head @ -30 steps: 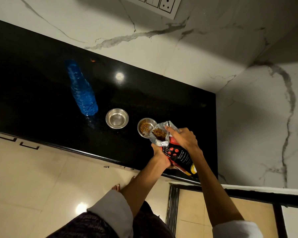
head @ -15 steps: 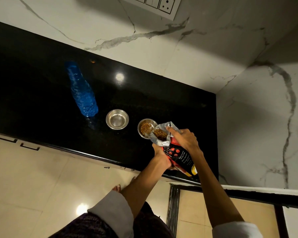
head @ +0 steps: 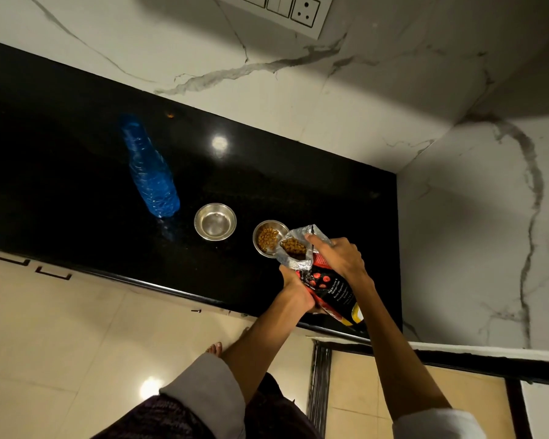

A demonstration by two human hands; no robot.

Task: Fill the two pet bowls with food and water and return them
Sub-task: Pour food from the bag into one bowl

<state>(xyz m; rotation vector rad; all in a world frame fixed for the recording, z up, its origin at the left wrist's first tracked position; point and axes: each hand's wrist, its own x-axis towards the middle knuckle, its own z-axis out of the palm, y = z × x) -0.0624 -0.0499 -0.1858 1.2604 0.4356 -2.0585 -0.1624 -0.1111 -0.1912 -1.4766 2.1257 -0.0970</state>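
Currently your left hand (head: pixel 293 285) and right hand (head: pixel 339 258) both grip the food bag (head: pixel 325 285), mouth tipped over the right bowl (head: pixel 267 237) holding kibble; empty bowl (head: pixel 215 221) just left, blue bottle (head: pixel 151 172) beyond it.

We see both forearms reaching forward and up from the bottom edge, bare from the rolled pale sleeves to the wrists, and converging as they go. The left hand (head: pixel 295 288) sits lower — its fingers curl round the near side of the food bag (head: pixel 325 285), knuckles toward us, gripping from beneath. The right hand (head: pixel 338 256) lies above and a little farther out, palm down over the bag's upper part, its forefinger stretched along the open silvery mouth while the other fingers seem to wrap the far side — that side is hidden from us. A bare foot (head: pixel 215 348) shows below the left forearm.
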